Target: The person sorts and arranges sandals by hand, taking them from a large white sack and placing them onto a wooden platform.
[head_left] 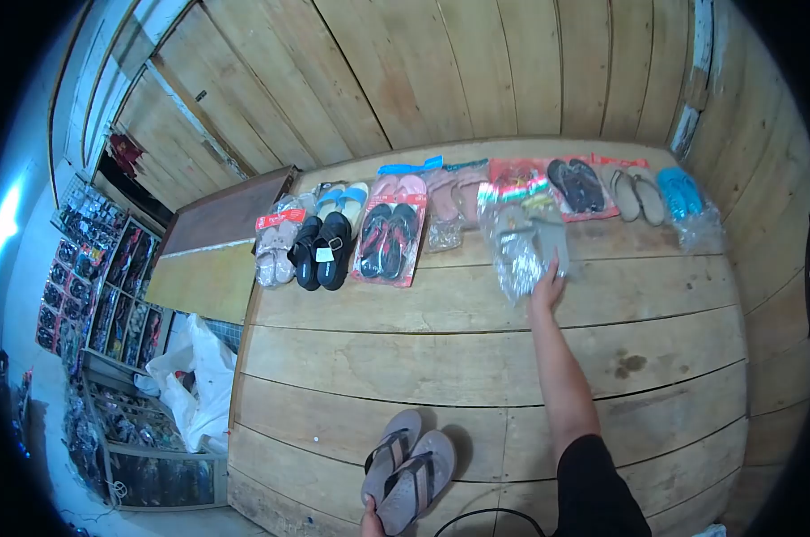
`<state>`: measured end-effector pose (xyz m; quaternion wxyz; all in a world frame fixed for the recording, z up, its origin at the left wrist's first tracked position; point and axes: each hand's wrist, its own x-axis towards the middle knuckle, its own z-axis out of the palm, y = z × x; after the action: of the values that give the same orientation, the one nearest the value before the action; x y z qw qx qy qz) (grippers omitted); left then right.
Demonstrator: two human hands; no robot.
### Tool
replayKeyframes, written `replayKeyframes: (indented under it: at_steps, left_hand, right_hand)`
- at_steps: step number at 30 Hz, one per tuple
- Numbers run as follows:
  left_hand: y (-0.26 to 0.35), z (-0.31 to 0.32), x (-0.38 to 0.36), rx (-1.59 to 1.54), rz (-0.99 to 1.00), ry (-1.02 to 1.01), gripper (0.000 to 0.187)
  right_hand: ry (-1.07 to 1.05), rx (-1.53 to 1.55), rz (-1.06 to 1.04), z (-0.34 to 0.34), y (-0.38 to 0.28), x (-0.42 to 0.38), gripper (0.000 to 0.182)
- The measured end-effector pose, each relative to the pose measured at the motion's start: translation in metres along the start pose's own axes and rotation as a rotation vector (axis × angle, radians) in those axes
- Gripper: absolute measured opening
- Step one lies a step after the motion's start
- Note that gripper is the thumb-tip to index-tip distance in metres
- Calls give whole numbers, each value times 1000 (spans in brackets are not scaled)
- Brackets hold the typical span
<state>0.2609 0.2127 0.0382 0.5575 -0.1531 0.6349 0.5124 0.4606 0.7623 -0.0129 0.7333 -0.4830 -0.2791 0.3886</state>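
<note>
At the bottom of the head view, my left hand (372,521) is closed on the heel end of a pair of grey flip-flops (415,476) with dark straps. Only part of that hand shows. My right arm stretches across the wooden boards, and my right hand (548,288) grips the near edge of a pair of grey slippers (551,240) in a clear plastic bag with a colourful top. Just left of that bag lie pink slippers (458,197) in plastic. Dark flip-flops (576,185) on a red card lie to its right.
Several more pairs line the platform's back: black sandals (322,252), red-carded flip-flops (389,242), beige flip-flops (638,196) and bagged blue slippers (682,192). A wooden wall (476,72) stands behind. At left are a white sack (203,376) and stocked shelves (123,286).
</note>
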Motion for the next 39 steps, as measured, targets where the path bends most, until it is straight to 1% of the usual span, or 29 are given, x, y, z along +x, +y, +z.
replayKeyframes:
  at_steps: [2, 3, 5, 6, 8, 9, 11, 13, 14, 15, 16, 17, 19, 21, 22, 24, 25, 27, 28, 29, 31, 33, 34, 35, 37, 38, 39]
  left_hand:
    - [8, 25, 13, 12, 6, -12, 70]
    - [14, 39, 21, 14, 11, -25, 69]
    - [33, 74, 44, -7, 40, -69, 68]
    - [44, 94, 59, -26, 40, -88, 67]
    - [74, 147, 82, -1, 110, -143, 64]
    - [86, 170, 101, -18, 132, -181, 64]
    - [112, 225, 134, -62, 185, -242, 65]
    - [134, 279, 172, -111, 276, -296, 65]
    - [144, 306, 193, -177, 288, -345, 66]
    - [153, 330, 222, -194, 347, -362, 68]
    - [163, 357, 238, -223, 391, -325, 69]
    - [174, 386, 253, -251, 435, -289, 70]
    - [191, 434, 293, -396, 472, -342, 70]
    - [208, 477, 289, -399, 326, -221, 61]
    - [209, 487, 303, -408, 313, -225, 61]
    - [210, 490, 342, -218, 189, -414, 46]
    - [208, 482, 342, -222, 186, -411, 46]
    - [199, 449, 334, 76, 191, -430, 47]
    - [192, 427, 331, -34, 267, -570, 41]
    - [182, 410, 327, -26, 273, -566, 41]
    - [164, 383, 314, -110, 453, -565, 34]
    - [144, 355, 289, 49, 563, -474, 36]
    - [131, 333, 281, 75, 571, -459, 35]
    - [119, 309, 273, 103, 581, -444, 35]
    - [100, 253, 241, 161, 493, -406, 29]
    - [91, 221, 222, 150, 449, -422, 28]
    - [86, 186, 196, 172, 417, -512, 27]
  right_hand:
    - [41, 158, 102, 16, 27, 31, 42]
    - [50, 153, 116, 19, 42, 44, 42]
    - [11, 236, 228, 16, 72, 63, 42]
    - [20, 228, 239, 10, 87, 69, 42]
    - [-153, 63, 407, -4, 113, 77, 43]
    - [-147, 52, 411, -8, 117, 80, 43]
    - [-226, 95, 449, -11, 118, 82, 39]
    - [-227, 92, 452, -11, 115, 84, 39]
    - [-237, 134, 460, -9, 107, 81, 40]
    - [-247, 176, 469, -8, 103, 78, 40]
    - [-229, 106, 513, -8, 104, 81, 39]
    - [-223, 93, 506, -9, 105, 81, 39]
    - [-237, 123, 495, -9, 104, 78, 37]
    - [-259, 131, 460, -10, 106, 77, 35]
    - [-242, 101, 474, -9, 106, 76, 35]
    - [-229, 67, 471, -9, 113, 78, 37]
    - [-231, 62, 474, -9, 114, 81, 37]
    - [-226, 12, 475, -7, 115, 80, 39]
    - [-223, 22, 480, -5, 113, 78, 39]
    - [-234, -2, 450, -4, 110, 76, 38]
    - [-252, -17, 418, -3, 105, 77, 39]
    - [-337, 39, 507, -7, 107, 84, 40]
    - [-296, 7, 486, -6, 109, 84, 44]
    - [-304, 20, 483, -6, 101, 83, 44]
    - [-326, -274, 627, -7, 82, 77, 47]
    - [-296, -369, 655, -10, 85, 73, 48]
    - [-266, -356, 597, -13, 81, 63, 45]
